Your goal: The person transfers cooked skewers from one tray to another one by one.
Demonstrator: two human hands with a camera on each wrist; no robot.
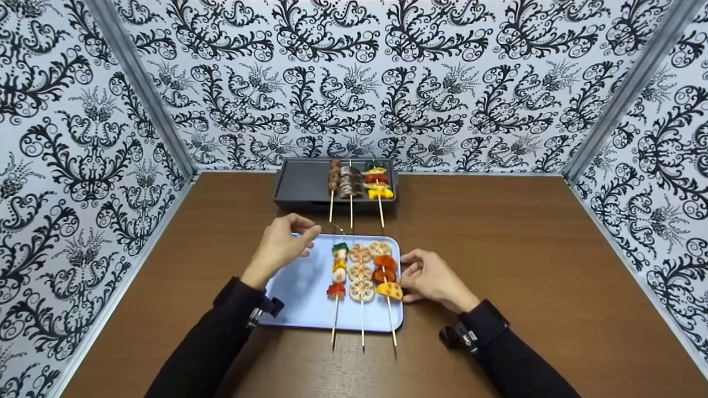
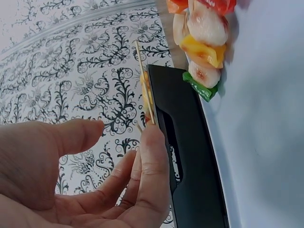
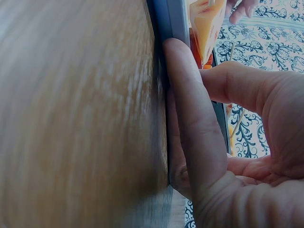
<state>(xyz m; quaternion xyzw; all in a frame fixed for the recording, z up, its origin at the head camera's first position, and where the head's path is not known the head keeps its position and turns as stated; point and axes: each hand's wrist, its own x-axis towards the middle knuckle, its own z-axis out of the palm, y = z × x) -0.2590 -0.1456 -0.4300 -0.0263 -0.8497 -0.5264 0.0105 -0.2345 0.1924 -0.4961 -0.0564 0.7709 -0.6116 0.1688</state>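
Observation:
A light blue tray (image 1: 301,293) lies on the brown table with three skewers on it: a mixed vegetable skewer (image 1: 338,271), a lotus-root skewer (image 1: 360,272) and an orange-and-yellow skewer (image 1: 384,271). My left hand (image 1: 285,243) hovers over the tray's far left corner, its fingers loosely curved and holding nothing (image 2: 95,180). The fingers of my right hand (image 1: 428,276) lie along the tray's right edge (image 3: 168,19), and its thumb (image 3: 237,80) is raised beside the yellow end piece (image 3: 206,23).
A dark grey grill pan (image 1: 304,185) stands at the back of the table with three more skewers (image 1: 354,179) on it, their sticks pointing towards me. Patterned walls close in the table on three sides.

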